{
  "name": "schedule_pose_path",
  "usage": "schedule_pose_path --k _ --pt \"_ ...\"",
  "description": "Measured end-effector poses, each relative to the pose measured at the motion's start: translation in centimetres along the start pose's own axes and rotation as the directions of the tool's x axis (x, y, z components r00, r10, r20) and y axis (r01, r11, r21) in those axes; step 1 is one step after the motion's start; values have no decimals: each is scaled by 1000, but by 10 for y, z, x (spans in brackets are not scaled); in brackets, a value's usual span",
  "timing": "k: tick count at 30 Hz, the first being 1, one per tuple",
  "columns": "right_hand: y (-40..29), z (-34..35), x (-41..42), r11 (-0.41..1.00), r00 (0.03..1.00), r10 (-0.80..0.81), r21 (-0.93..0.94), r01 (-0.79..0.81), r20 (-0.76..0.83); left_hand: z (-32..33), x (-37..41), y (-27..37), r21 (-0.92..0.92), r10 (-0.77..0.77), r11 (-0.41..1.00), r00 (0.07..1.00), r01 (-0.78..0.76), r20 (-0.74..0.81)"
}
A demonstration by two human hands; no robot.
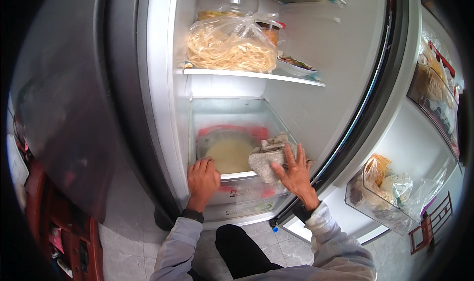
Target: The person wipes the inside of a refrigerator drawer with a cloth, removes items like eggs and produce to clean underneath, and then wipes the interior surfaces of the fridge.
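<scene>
Fingers curled, my left hand (203, 181) sits at the left end of the front edge of the low glass shelf (239, 175) inside an open refrigerator. My right hand (296, 172) is spread against a crumpled grey-beige cloth (267, 162) at the shelf's front right corner. Part of the cloth hangs over the front edge, and part is hidden behind my fingers. Through the glass, a round container of pale cloudy contents (229, 155) shows below, with something red around it. Under the shelf edge is a clear-fronted drawer (251, 191) that bears writing.
Above, a shelf (255, 75) holds a plastic bag of noodles (233, 46), a red-lidded jar (229, 1) and a bowl of food (297, 65). The open door (392, 140) at right carries bins (385, 203) with bagged food. A second drawer (248, 209) lies lower.
</scene>
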State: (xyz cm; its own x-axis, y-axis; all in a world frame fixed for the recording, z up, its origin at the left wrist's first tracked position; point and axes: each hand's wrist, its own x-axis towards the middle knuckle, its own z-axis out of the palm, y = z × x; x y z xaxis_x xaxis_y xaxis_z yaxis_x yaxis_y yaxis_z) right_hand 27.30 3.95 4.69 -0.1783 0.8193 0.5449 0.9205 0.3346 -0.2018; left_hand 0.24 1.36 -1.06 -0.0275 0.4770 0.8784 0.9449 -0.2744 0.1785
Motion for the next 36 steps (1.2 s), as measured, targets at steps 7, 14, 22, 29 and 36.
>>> schedule_pose_path --k 7,14,22,29,36 --pt "38 49 57 992 969 34 106 -62 246 0 2 5 -10 -12 1000 1000 12 -23" --pt "83 125 146 995 942 65 -88 -38 330 -2 -1 5 4 -11 1000 1000 11 -21" --pt "92 103 120 997 939 -75 25 71 335 -1 1 7 -25 -12 1000 999 11 -31" --pt "50 39 26 948 938 -259 247 201 231 -4 -6 -5 -17 0 1000 999 -1 -52" --pt "83 70 103 975 938 -51 -188 121 342 0 -3 0 -30 0 1000 999 -1 -32"
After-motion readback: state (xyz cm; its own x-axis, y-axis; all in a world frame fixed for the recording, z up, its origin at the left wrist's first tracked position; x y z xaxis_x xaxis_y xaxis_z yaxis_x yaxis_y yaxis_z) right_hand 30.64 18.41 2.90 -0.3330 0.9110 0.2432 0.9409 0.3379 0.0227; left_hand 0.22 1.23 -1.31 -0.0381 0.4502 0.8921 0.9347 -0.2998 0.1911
